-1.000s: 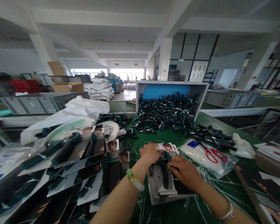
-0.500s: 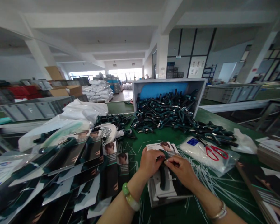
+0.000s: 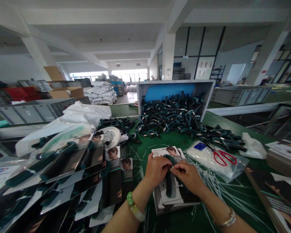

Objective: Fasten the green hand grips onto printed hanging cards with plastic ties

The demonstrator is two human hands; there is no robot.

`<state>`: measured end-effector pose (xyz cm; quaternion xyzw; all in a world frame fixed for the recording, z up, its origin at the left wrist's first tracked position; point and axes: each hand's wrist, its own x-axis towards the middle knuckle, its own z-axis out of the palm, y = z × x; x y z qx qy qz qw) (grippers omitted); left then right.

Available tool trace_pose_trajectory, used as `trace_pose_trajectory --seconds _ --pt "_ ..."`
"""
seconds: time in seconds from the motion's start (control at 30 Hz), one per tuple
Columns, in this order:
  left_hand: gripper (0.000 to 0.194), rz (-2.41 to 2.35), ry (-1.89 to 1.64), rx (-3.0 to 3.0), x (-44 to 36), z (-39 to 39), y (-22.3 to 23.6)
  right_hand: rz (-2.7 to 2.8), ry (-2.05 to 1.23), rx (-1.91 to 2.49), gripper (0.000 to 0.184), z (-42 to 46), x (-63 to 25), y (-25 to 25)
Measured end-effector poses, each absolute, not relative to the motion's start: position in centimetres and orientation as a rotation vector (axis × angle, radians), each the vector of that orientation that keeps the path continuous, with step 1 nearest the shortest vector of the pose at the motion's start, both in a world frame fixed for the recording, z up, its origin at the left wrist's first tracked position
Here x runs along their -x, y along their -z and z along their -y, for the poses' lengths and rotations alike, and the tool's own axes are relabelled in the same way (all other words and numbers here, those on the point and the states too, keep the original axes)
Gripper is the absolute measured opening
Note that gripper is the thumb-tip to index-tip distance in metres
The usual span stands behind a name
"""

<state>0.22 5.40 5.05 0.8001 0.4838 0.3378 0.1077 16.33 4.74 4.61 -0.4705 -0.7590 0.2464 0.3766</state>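
My left hand (image 3: pixel 157 170) is closed around the upper part of dark green pliers (image 3: pixel 169 186), which lie on a stack of printed cards (image 3: pixel 163 210) in front of me. Fingertips of my right hand (image 3: pixel 187 176) are pinched together against the same pliers, close to the left fingers. What they pinch is too small to make out. Just below, a thin white tie end (image 3: pixel 180 185) sticks out beside the handle. The jaws are mostly hidden by my hands. Many loose white cable ties (image 3: pixel 220 194) lie fanned out to the right of the card stack.
Carded pliers (image 3: pixel 60 158) are heaped at the left beside a bowl of small metal parts (image 3: pixel 109 137). A tipped grey crate (image 3: pixel 207 97) spills loose pliers (image 3: pixel 169 116) at the back. Red-handled scissors (image 3: pixel 224 157) rest on a plastic bag (image 3: pixel 208 161). More cards (image 3: pixel 285 161) stand right.
Both hands stay at the pliers with almost the same grip; the fingers shift only slightly. The camera view has moved a little.
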Motion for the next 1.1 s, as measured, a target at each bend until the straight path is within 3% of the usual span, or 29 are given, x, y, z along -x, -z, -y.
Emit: trace_pose_trajectory --seconds 0.27,0.43,0.6,0.77,0.93,1.1 --pt "0.019 -1.365 -1.035 -2.297 0.1 -5.6 -4.6 1.962 -0.757 1.332 0.021 -6.1 -16.0 -4.9" --pt "0.027 -1.069 -1.052 -2.130 1.0 -5.7 -5.0 1.911 -0.855 1.298 0.019 -6.7 -16.0 -5.2" --pt "0.011 -1.164 -1.091 -2.163 0.7 -5.6 -4.8 1.896 -0.721 1.303 0.011 -6.3 -15.9 -4.6" --pt "0.013 -1.301 -1.361 -2.295 -0.3 -5.1 -4.3 1.834 -0.600 1.110 0.014 -5.6 -15.8 -4.3" --pt "0.020 -1.287 -1.513 -2.442 -1.0 -3.8 -5.0 2.142 -0.340 1.160 0.014 -5.4 -15.6 -5.4" --pt "0.021 -1.231 -1.450 -2.539 -1.0 -3.3 -5.5 2.297 -0.272 1.230 0.014 -6.4 -15.4 -5.6"
